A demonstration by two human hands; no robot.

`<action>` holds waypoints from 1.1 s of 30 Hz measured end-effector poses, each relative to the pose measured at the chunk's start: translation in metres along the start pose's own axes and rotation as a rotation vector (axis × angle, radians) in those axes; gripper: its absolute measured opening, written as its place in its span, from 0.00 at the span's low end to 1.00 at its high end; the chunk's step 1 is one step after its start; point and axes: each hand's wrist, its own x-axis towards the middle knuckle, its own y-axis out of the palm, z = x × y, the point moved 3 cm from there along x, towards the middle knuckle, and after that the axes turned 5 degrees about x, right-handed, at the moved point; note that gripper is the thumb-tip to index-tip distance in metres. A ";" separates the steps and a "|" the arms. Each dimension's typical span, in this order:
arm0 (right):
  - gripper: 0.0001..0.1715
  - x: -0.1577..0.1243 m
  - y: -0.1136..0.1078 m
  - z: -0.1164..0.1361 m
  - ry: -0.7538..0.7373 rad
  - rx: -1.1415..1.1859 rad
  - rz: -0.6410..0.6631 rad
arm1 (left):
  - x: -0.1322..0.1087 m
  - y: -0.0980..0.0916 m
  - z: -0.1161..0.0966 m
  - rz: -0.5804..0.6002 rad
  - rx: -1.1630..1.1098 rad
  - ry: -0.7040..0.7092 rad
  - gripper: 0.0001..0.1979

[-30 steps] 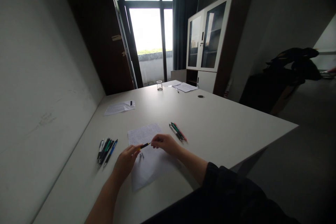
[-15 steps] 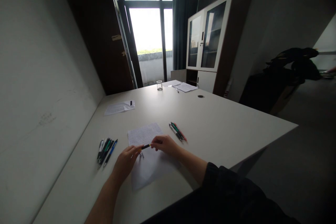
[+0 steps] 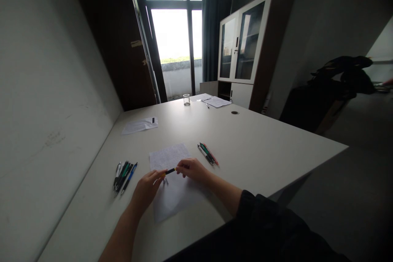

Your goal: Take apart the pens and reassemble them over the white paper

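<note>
Between my two hands, over the paper, is a short black pen piece (image 3: pixel 170 171) with yellow at its ends. My left hand (image 3: pixel 150 183) pinches its left end, and my right hand (image 3: pixel 192 168) has its fingertips closed on the right end. Small thin parts (image 3: pixel 166 181), too small to name, show just under the left fingertips. Beneath both hands lies a sheet of paper (image 3: pixel 175 206), its far part covered with handwriting. Several pens (image 3: pixel 125 177), black, green, white and blue, lie left of my left hand. A smaller bunch of pens (image 3: pixel 208 154) rests beyond my right hand.
On the white table (image 3: pixel 264 147) another sheet (image 3: pixel 139 125) lies at the left, with a small dark item on it. A glass (image 3: pixel 186 99) and more papers (image 3: pixel 216 101) are at the far end. A wall (image 3: pixel 55 131) borders the left side.
</note>
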 end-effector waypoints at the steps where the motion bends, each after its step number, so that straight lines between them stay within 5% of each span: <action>1: 0.17 0.000 0.000 0.000 -0.002 -0.005 0.001 | 0.000 0.000 0.000 -0.001 0.001 -0.001 0.14; 11: 0.14 0.004 0.000 -0.010 0.019 -0.091 -0.015 | 0.000 0.000 0.008 -0.084 0.051 -0.025 0.14; 16: 0.05 0.005 0.003 -0.005 -0.096 -0.287 0.020 | 0.001 -0.001 0.012 -0.115 0.048 -0.073 0.14; 24: 0.10 0.008 0.020 0.000 -0.062 -0.494 0.252 | 0.002 -0.003 0.006 -0.119 0.022 -0.115 0.14; 33: 0.17 0.011 0.034 0.005 -0.052 -0.529 0.282 | 0.000 -0.001 0.004 -0.106 0.010 -0.140 0.14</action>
